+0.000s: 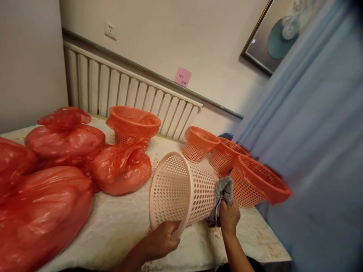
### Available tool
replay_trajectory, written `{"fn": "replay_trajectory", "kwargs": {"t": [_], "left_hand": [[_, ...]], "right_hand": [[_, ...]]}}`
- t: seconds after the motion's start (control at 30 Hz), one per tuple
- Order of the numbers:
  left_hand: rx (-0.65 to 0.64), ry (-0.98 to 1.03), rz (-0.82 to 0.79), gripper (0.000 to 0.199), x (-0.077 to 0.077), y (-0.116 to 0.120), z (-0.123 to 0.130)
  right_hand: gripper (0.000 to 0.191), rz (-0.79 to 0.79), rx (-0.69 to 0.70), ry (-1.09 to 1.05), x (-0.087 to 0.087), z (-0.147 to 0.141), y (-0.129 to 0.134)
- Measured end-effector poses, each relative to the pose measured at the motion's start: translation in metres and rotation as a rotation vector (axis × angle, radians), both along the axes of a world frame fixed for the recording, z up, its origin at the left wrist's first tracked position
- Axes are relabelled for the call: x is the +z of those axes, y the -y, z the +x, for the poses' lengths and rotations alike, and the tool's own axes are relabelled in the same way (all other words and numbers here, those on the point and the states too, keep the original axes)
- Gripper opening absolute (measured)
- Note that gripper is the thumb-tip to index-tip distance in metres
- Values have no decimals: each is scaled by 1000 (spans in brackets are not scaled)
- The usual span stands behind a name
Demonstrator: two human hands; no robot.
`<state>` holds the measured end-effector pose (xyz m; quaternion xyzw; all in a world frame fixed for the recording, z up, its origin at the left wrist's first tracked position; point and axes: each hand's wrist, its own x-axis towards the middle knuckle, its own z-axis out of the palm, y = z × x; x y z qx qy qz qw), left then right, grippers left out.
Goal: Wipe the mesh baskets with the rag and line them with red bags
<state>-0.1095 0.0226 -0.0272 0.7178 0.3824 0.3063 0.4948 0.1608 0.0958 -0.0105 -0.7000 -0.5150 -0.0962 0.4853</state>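
At 1 o'clock from L hand (162, 241), 10 from R hand (230, 216), pale pink perf. wastebasket (202, 190) is tipped sideways, long axis approx. 9-to-3, mouth twd 9; L hand grips rim, R hand clutches gray cloth (224, 189) at base end.

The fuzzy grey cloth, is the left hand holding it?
No, the right hand holds the fuzzy grey cloth against the pale pink perforated plastic basket, while the left hand grips that basket.
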Motion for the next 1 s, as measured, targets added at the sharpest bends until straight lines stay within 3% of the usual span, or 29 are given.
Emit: {"fn": "replay_trajectory", "kwargs": {"t": [0.1, 0.23, 0.37, 0.5, 0.57, 0.67, 0.83, 1.0], "left_hand": [[12, -2, 35, 24, -2, 1, 1], [-5, 27, 79, 23, -1, 3, 3], [-23, 41, 96, 25, 0, 5, 6], [-5, 63, 116, 29, -4, 6, 8], [12, 44, 112, 29, -8, 5, 7], [23, 3, 114, 25, -14, 4, 6], [-17, 36, 163, 26, -14, 3, 5], [-37, 37, 177, 29, -11, 5, 4]], "right_hand": [[22, -10, -10, -96, -16, -15, 21], [25, 103, 213, -43, -15, -58, 51], [30, 237, 456, 85, 22, -91, 62], [37, 217, 612, 216, 69, -103, 44], [35, 164, 592, 232, 82, -99, 26], [28, 105, 490, 230, 84, -80, -2], [23, -27, 239, 166, 56, -21, -26], [20, -55, 55, 67, 24, 11, -8]]}}
